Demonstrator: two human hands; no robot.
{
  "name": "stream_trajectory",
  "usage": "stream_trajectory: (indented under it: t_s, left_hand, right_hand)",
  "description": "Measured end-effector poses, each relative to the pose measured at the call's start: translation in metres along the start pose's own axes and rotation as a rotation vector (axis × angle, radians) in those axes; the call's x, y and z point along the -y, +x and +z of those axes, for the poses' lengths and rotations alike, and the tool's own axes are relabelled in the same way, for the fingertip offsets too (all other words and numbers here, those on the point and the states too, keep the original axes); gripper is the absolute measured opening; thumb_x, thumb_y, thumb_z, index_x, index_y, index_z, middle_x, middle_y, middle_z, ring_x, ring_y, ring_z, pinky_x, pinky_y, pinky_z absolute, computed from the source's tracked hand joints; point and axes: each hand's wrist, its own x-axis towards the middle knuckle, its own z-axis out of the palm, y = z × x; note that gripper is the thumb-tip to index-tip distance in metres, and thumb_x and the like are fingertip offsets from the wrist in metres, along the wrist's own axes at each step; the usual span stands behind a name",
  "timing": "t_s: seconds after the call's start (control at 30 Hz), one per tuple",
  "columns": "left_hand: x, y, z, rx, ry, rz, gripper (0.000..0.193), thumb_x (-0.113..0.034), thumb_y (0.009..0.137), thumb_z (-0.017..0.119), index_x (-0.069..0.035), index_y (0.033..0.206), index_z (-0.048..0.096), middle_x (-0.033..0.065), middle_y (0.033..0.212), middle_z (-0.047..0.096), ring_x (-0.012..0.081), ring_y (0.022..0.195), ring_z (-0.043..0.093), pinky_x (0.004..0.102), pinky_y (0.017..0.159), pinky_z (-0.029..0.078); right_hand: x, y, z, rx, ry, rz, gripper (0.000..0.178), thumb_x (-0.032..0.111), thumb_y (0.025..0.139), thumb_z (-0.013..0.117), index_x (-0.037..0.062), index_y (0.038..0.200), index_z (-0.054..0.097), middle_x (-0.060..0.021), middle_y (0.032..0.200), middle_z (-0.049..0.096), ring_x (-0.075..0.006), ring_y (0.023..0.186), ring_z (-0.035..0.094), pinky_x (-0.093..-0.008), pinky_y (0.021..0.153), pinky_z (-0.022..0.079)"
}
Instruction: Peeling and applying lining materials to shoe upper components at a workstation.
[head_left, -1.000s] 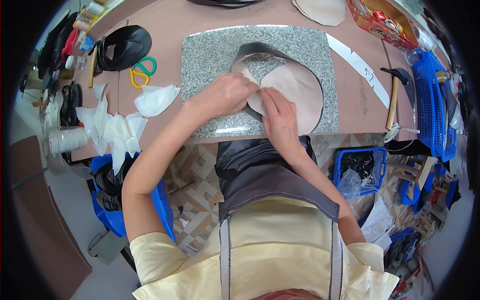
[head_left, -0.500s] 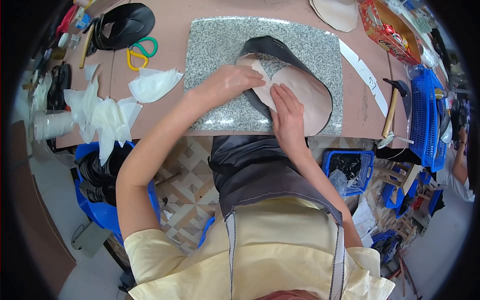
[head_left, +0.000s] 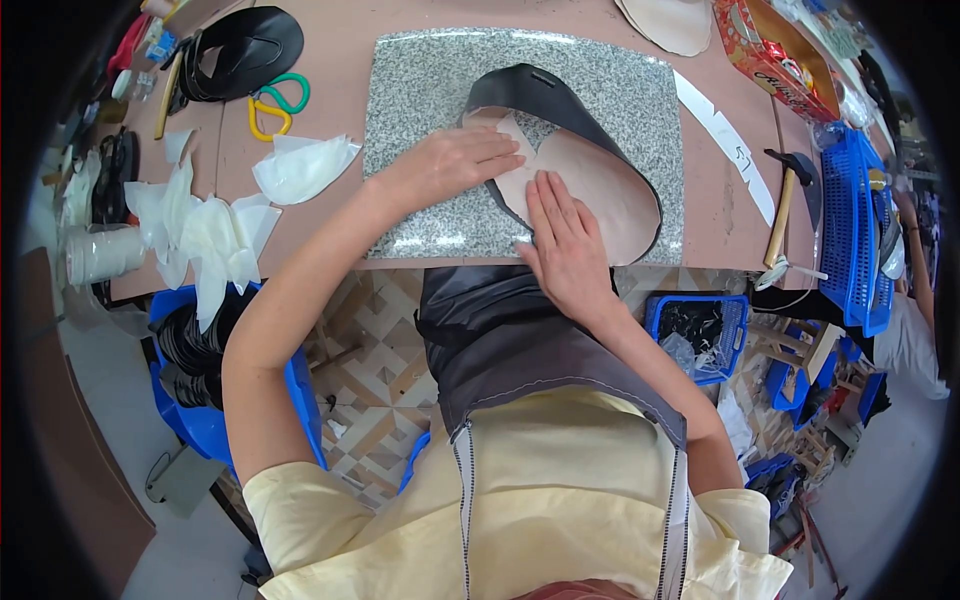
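A black leather shoe upper (head_left: 598, 138) with a pale beige lining (head_left: 600, 185) lies curled into a loop on a speckled granite slab (head_left: 420, 85). My left hand (head_left: 455, 165) rests on the left part of the lining, its fingers stretched out to the right and close together. Just right of it, my right hand (head_left: 570, 240) lies flat on the lining near the slab's front edge, with the thumb spread to the side. Neither hand grips the upper; both press on its beige inner face. The lining directly under my fingers is hidden.
Left of the slab are green-and-yellow-handled scissors (head_left: 272, 108), white curved pieces (head_left: 305, 168) and black leather parts (head_left: 255, 50). On the right lie a white strip template (head_left: 725, 145), a hammer (head_left: 780, 220), a red box (head_left: 775, 60) and a blue basket (head_left: 850, 230).
My right hand has slid slightly left and flattened, with its thumb now spread. My left fingers still lie on the lining. The upper's far edge has shifted a little.
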Motion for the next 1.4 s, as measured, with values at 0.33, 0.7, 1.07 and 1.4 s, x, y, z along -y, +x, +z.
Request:
stream_trajectory:
  t_s: [0.33, 0.7, 1.07, 1.4]
  left_hand:
    - [-0.002, 0.011, -0.006, 0.000, -0.002, 0.005, 0.040, -0.011, 0.080, 0.059, -0.013, 0.119, 0.068, 0.0054, 0.121, 0.066, 0.0230, 0.113, 0.064, 0.0344, 0.096, 0.054]
    - [-0.082, 0.070, 0.004, 0.084, 0.160, -0.291, 0.038, -0.004, 0.077, 0.060, 0.002, 0.114, 0.064, 0.0144, 0.108, 0.068, 0.0272, 0.100, 0.067, 0.0357, 0.087, 0.055]
    - [-0.062, 0.080, 0.000, 0.011, 0.039, -0.420, 0.026, 0.000, 0.074, 0.059, 0.003, 0.100, 0.063, 0.0172, 0.086, 0.067, 0.0317, 0.084, 0.068, 0.0399, 0.072, 0.055]
    - [-0.061, 0.083, 0.003, 0.024, 0.109, -0.441, 0.030, -0.003, 0.078, 0.062, 0.001, 0.107, 0.065, 0.0139, 0.080, 0.067, 0.0307, 0.076, 0.068, 0.0393, 0.065, 0.055]
  right_hand:
    - [-0.010, -0.033, -0.011, 0.009, 0.131, -0.168, 0.083, 0.041, 0.085, 0.065, -0.0080, 0.144, 0.033, -0.0236, 0.149, 0.037, -0.0347, 0.141, 0.034, -0.0454, 0.116, 0.027]
    - [-0.047, 0.005, -0.070, -0.182, 0.340, 0.175, 0.051, 0.016, 0.079, 0.073, -0.0015, 0.123, 0.056, -0.0179, 0.122, 0.058, -0.0357, 0.114, 0.054, -0.0445, 0.096, 0.045]
    - [-0.059, 0.037, -0.031, -0.365, 0.153, 0.007, 0.033, 0.009, 0.069, 0.072, 0.0002, 0.100, 0.063, -0.0107, 0.104, 0.062, -0.0294, 0.099, 0.056, -0.0404, 0.086, 0.045]
    - [-0.068, 0.051, -0.031, -0.333, 0.017, 0.061, 0.022, 0.005, 0.073, 0.064, 0.0068, 0.095, 0.067, -0.0067, 0.084, 0.065, -0.0258, 0.085, 0.062, -0.0381, 0.074, 0.050]
